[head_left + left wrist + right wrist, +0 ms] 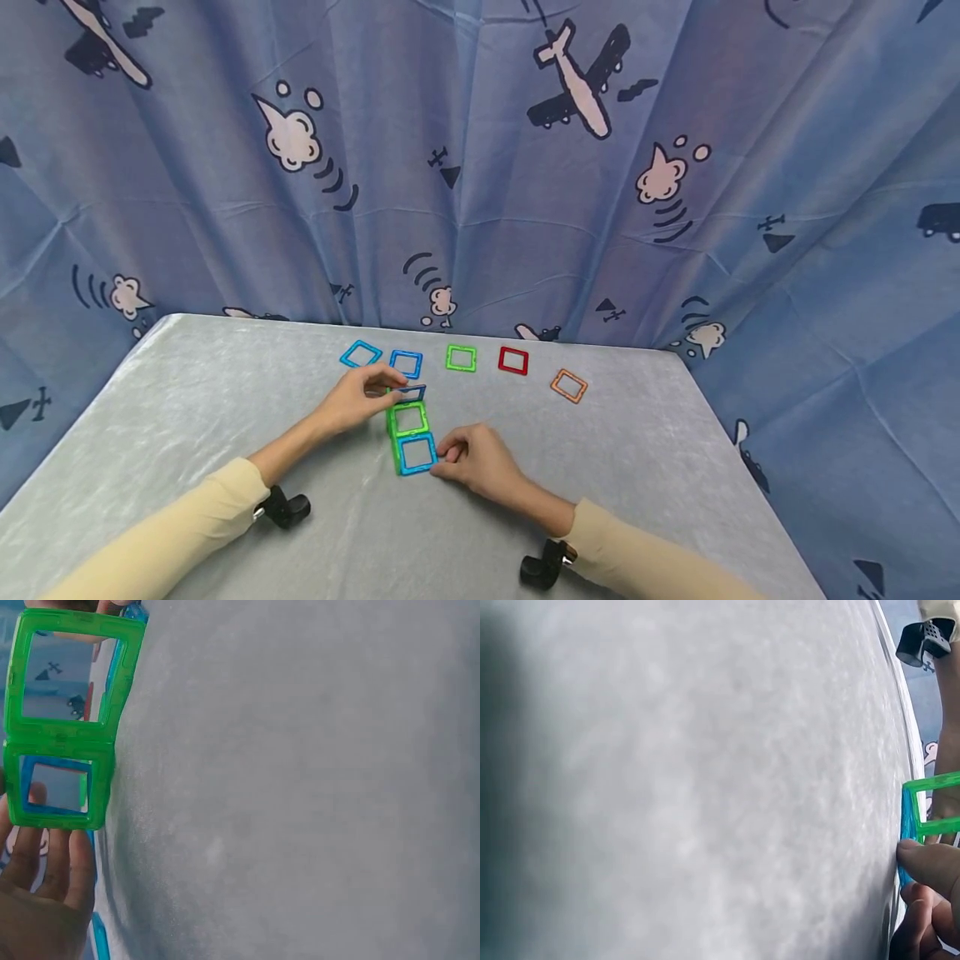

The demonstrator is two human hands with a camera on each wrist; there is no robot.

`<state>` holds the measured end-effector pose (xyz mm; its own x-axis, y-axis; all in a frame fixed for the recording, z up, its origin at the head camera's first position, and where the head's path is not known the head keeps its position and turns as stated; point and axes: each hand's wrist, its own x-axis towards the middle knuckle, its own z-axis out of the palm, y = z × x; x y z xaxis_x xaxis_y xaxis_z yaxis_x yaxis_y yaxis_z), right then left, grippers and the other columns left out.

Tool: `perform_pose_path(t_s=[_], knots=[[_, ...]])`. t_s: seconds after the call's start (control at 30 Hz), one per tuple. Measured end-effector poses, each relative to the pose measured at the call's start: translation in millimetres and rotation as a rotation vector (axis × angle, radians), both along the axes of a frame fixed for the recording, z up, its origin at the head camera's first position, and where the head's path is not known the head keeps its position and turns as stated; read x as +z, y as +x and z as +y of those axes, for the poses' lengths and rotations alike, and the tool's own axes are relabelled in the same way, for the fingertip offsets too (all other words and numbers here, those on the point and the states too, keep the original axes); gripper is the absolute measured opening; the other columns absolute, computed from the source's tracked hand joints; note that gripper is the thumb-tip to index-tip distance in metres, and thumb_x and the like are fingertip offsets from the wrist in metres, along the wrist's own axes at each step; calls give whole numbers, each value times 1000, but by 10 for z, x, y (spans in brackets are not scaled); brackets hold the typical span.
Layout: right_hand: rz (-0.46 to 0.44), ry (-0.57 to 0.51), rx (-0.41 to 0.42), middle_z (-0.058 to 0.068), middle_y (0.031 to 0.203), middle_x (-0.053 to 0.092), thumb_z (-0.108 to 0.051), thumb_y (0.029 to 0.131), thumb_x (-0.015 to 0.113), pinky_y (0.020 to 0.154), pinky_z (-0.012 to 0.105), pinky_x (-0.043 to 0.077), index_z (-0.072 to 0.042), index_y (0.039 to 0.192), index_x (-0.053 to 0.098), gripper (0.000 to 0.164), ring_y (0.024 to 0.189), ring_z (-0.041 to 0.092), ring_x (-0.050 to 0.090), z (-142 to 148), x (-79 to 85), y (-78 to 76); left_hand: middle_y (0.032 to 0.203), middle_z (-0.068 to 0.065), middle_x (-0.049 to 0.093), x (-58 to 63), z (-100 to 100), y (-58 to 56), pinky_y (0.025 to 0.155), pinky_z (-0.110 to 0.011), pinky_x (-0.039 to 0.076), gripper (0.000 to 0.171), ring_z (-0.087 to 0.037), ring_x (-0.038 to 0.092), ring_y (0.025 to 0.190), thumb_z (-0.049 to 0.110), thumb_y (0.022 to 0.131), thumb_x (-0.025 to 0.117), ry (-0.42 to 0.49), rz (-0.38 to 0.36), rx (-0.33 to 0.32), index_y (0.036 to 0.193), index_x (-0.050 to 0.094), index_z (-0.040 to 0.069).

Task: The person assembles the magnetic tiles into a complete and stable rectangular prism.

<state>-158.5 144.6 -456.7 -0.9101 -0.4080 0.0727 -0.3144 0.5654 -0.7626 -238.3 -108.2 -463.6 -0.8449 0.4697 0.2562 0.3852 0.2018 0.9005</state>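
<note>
A small structure of square-framed magnetic tiles stands mid-table. Two green tiles [61,733] stand upright along its left side. Beside them lie a green tile [408,407] and, nearer, a light blue tile [403,456]. At the far end my left hand [360,393] pinches a dark blue tile [411,400], tilted up, between thumb and fingers. That tile also shows through a green frame in the left wrist view. My right hand [483,462] pinches the light blue tile's right edge, thumb on the near side; in the right wrist view this blue edge [907,810] meets the thumb.
Behind the structure lie loose tiles in a row: two blue tiles [406,353] [362,342], a green tile [461,348], a red tile [513,350] and an orange tile [569,386]. A patterned blue curtain [480,208] hangs behind the grey cloth-covered table [637,467].
</note>
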Motion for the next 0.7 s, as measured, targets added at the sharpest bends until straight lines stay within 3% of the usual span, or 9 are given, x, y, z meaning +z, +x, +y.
perform_pose_path(t_s=[0.5,0.7], knots=[[-9,24,3,-9,66,60,-9,80,89,50,19,43,-7,83,75,14,56,2,51,-117,14,21,110,-11,71,15,37,-45,92,-41,54,19,-26,67,103,1,96,69,-18,36,20,114,69,-1],[-44,-7,30,-7,69,60,-11,81,89,51,20,43,-7,85,75,15,58,6,52,-42,23,-10,112,-11,70,-3,31,-34,94,-42,53,20,-26,66,103,2,96,68,-21,35,18,116,69,-1]])
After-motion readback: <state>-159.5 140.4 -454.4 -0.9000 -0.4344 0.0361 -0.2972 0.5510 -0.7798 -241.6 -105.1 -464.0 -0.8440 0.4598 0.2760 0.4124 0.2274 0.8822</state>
